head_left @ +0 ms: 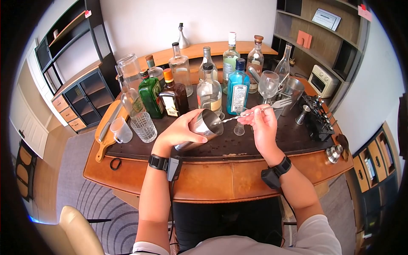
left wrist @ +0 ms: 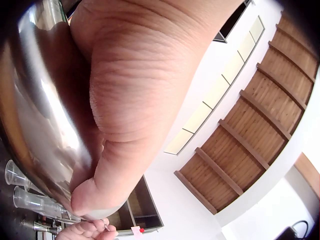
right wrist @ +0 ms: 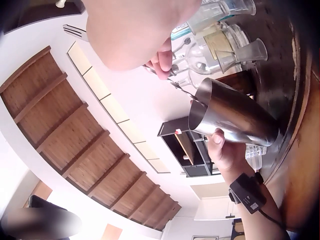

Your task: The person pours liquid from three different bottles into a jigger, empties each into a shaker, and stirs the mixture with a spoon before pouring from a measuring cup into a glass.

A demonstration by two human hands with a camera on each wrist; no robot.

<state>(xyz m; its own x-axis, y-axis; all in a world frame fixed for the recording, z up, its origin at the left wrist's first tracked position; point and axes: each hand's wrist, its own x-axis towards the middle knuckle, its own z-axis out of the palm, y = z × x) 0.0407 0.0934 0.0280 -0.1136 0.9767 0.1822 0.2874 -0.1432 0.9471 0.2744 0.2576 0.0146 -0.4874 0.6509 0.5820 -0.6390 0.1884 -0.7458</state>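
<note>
My left hand (head_left: 180, 129) grips a steel shaker tin (right wrist: 235, 112) around its side, thumb near the rim. The tin is tilted over the dark mat, its mouth facing my right hand. Between the fingertips of my right hand (head_left: 264, 127) is a bar spoon (head_left: 280, 103) with a twisted shaft and a fork end that points up and outward. Its lower end reaches into the tin's mouth and is hidden inside. A clear hourglass-shaped jigger (head_left: 239, 128) stands between the hands, behind the spoon. The left wrist view shows the tin's shiny wall against my palm.
Several bottles, including a blue one (head_left: 238, 91) and a green one (head_left: 151, 95), line the back. Left are a cut-glass tumbler (head_left: 144, 128), a plastic cup (head_left: 121, 130) and a knife on a wooden board (head_left: 101, 148). A stemmed glass (head_left: 268, 84) and metal jigger (head_left: 303, 114) stand right.
</note>
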